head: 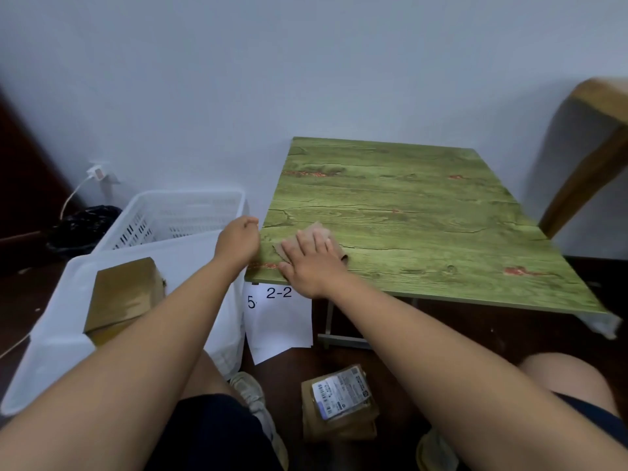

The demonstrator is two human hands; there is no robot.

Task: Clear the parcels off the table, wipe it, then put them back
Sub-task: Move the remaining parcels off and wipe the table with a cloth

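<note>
On the left, one parcel sits in the white bin. My left hand is curled, holding nothing. My flat right hand presses the cloth on the table; it may slip off the near edge onto the floor parcels

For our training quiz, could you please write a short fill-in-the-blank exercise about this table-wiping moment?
1. The right hand presses a brown ____ flat on the green table.
2. The labelled parcel lies on the ____, between the person's feet.
3. A cardboard box sits inside the white ____.
4. The left hand is at the table's ____ edge.

Missing words: cloth; floor; basket; left
</note>
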